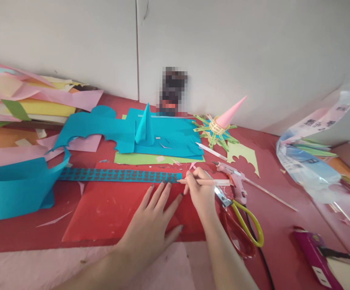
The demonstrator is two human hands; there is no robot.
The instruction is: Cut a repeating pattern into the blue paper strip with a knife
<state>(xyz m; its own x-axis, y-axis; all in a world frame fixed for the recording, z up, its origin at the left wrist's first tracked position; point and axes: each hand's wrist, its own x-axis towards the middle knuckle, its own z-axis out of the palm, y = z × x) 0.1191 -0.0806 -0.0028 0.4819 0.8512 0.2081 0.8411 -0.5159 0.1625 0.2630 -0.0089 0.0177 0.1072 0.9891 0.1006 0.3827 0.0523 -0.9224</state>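
A long blue paper strip (117,175) covered in rows of dark scallop marks lies across a red sheet (102,213). My left hand (150,219) rests flat with spread fingers, its fingertips touching the strip's lower edge near the right end. My right hand (200,197) is closed around a pale-barrelled pen (205,182), whose tip is at the strip's right end. The strip's left end is hidden behind a large curled blue paper (17,189). Just right of my right hand lie scissors (247,223) with yellow and red handles, beside a pink glue gun (233,175).
Behind the strip are blue sheets (175,137), a blue paper cone (145,129) and a pink cone (231,112) on a green spiked base. Paper scraps (36,96) pile up at left. A plastic bag (310,157) and a purple power strip (313,257) are at right.
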